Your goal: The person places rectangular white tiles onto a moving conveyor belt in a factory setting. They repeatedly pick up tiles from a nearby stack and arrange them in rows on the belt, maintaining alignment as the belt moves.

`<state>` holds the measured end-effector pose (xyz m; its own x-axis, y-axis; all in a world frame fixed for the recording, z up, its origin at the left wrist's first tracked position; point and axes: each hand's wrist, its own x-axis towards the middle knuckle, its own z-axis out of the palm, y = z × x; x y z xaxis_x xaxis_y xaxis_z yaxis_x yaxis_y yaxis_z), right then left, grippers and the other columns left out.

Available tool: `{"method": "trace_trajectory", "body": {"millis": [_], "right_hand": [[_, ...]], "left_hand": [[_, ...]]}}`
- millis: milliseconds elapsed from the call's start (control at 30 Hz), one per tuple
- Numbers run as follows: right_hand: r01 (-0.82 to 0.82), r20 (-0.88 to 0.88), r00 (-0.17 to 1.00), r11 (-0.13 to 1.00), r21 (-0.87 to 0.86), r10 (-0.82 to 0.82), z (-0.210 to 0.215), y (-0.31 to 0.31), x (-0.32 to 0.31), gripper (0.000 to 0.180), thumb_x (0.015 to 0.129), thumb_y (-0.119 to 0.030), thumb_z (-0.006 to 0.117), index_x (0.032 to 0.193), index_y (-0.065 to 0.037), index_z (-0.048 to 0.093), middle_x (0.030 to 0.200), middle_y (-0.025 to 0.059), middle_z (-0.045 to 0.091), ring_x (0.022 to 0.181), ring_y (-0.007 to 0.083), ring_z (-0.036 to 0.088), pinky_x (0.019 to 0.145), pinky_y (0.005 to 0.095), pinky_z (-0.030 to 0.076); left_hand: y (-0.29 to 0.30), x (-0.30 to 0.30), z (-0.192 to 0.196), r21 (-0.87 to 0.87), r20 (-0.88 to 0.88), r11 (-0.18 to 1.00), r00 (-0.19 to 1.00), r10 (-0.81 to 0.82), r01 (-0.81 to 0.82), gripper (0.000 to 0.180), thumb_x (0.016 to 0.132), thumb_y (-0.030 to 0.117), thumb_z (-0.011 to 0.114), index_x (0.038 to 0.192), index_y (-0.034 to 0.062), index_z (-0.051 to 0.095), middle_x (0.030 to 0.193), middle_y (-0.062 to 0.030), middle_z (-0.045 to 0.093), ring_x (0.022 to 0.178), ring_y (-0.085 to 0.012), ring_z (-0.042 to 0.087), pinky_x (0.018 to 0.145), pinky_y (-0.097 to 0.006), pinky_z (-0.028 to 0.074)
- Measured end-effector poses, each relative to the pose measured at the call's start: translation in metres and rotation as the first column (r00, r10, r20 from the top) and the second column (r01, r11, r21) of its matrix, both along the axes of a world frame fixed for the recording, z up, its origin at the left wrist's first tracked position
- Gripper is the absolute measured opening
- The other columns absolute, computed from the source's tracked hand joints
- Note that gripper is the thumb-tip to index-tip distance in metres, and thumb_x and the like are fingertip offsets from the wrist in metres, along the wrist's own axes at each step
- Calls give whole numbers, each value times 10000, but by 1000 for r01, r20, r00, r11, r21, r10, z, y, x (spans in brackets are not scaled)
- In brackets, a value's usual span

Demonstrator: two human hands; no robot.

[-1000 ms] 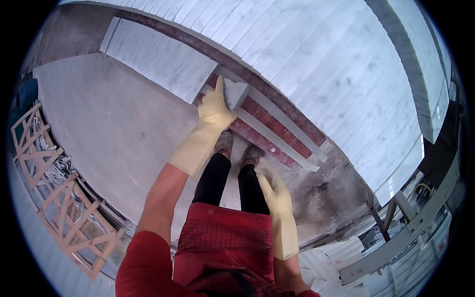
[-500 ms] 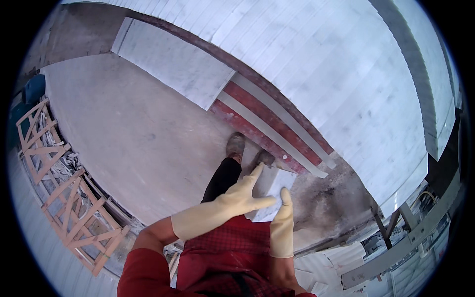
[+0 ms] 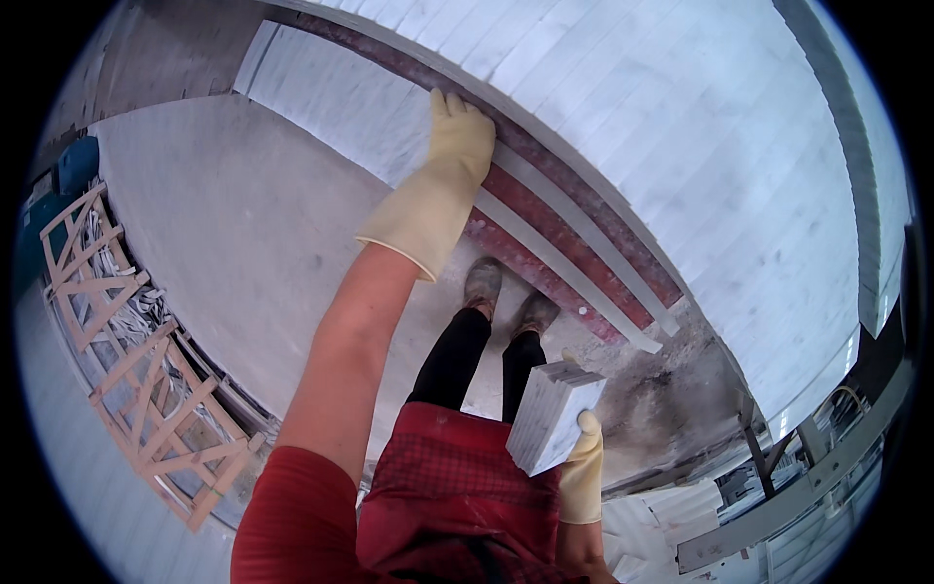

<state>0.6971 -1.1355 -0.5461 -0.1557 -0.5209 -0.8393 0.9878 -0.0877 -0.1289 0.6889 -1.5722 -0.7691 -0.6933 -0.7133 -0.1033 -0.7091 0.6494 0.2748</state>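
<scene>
My right hand [image 3: 581,457], in a cream rubber glove, grips a small stack of white-grey marble tiles [image 3: 556,417] in front of my red apron. The stack is tilted, its layered edges showing on the left side, and the thumb presses on its face. Stretched far forward, my left hand [image 3: 459,133] in a matching glove lies on the right end of a long row of white marble pieces [image 3: 331,88]. Its fingers look extended, and the palm side is hidden. Beside that hand run pale strips [image 3: 574,258] over a red base [image 3: 530,224].
A large bed of white marble strips [image 3: 671,127] fills the far right. Wooden crate frames [image 3: 146,389] with scraps stand at the left. A grey metal beam [image 3: 769,501] crosses the lower right. My shoes [image 3: 484,282] stand on the dusty floor [image 3: 243,224] by the red base.
My left hand has left the tile stack and reached forward to the marble row. The right hand alone now holds the stack, slightly lower and to the right, turned so its layers show.
</scene>
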Motion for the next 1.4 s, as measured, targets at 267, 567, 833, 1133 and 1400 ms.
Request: {"method": "trace_trajectory", "body": {"millis": [267,567,833,1133,1400], "right_hand": [[-90,36,995,996,-15,90,-14,-1,1,1209,737,-271,964,1742,-140,306,1562,138,606,1418,358,612,1180,535,528],[10,37,999,999,-46,-8,-4,-13,-10,1157,767,-239,936,1736,-107,318,1545,162,628,1385,355,648,1158,523,553],[40,77,996,997,-71,-35,-5,9,-17,1170,802,-281,967,1746,-131,292,1583,132,599,1391,348,633,1138,548,561],[-3,-50,999,1000,11,3,30,23,-8,1260,765,-490,998,1745,-166,275,1435,94,668,1277,290,688,1054,508,623],[70,-81,994,995,-73,-76,87,61,3,1255,780,-530,983,1746,-161,272,1419,86,676,1265,276,693,1045,494,629]], "left_hand": [[46,0,27,-5,163,974,961,-224,228,366,993,95,588,1274,6,805,1364,-172,742,1396,-405,582,1268,-601,305],[44,57,68,137,45,988,996,-76,69,1066,765,355,930,1665,109,415,1672,-223,452,1464,-465,491,1224,-608,365],[50,49,77,132,280,984,957,77,-118,1175,704,297,977,1691,162,353,1535,-212,541,1369,-432,572,1124,-565,463],[52,34,109,296,410,899,893,187,-324,1272,669,303,994,1722,158,296,1434,-217,611,1284,-420,660,1048,-511,562],[176,146,135,943,55,239,814,579,-234,1318,610,79,1018,1719,35,308,1552,-240,605,1434,-371,599,1203,-459,497]]}}
